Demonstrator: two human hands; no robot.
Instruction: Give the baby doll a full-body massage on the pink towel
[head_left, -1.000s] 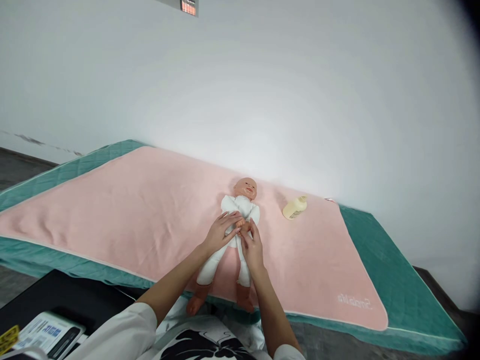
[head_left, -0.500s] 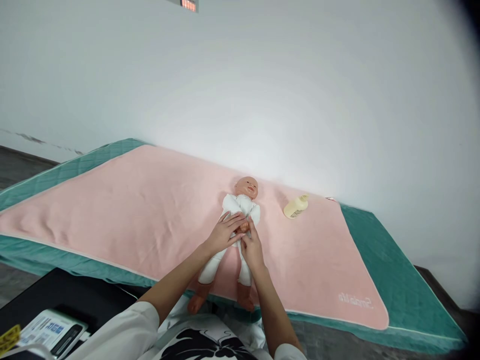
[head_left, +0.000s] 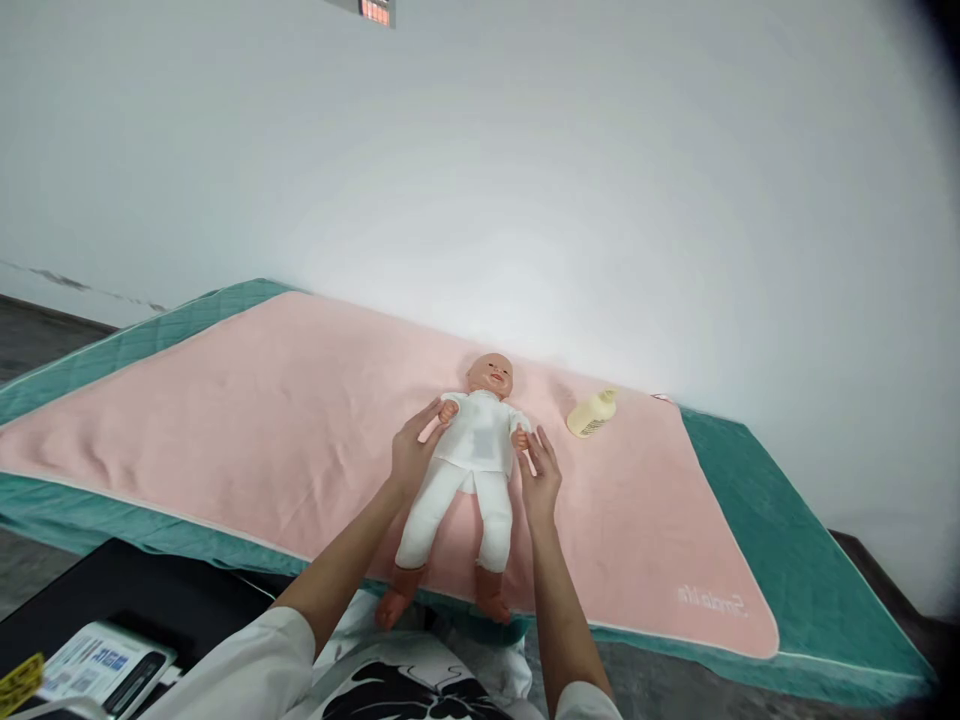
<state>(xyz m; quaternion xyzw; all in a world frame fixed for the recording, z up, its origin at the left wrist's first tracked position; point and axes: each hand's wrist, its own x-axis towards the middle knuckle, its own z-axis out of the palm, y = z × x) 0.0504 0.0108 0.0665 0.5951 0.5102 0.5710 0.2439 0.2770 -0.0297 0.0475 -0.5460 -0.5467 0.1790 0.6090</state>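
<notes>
A baby doll (head_left: 480, 440) with a bare head and a white cloth body lies on its back on a pink mat (head_left: 637, 530), its feet toward me at the near edge. My left hand (head_left: 416, 440) is closed on the doll's hand at the left, fingers and thumb on either side of it. On the other side my right hand (head_left: 540, 470) grips the doll's other hand between thumb and fingers. The doll's arms are spread apart, and a greyish patch shows on its chest.
A pale yellow bottle (head_left: 591, 414) lies tilted on the mat, right of the doll. Under the mat is a green quilted mattress (head_left: 780, 520) against a white wall (head_left: 480, 180). At the lower left, a labelled box (head_left: 105, 665) rests on a black surface (head_left: 135, 585).
My hands have moved apart, left hand to the left and right hand to the right. The doll's arms, which were crossed over its belly, are now spread outward.
</notes>
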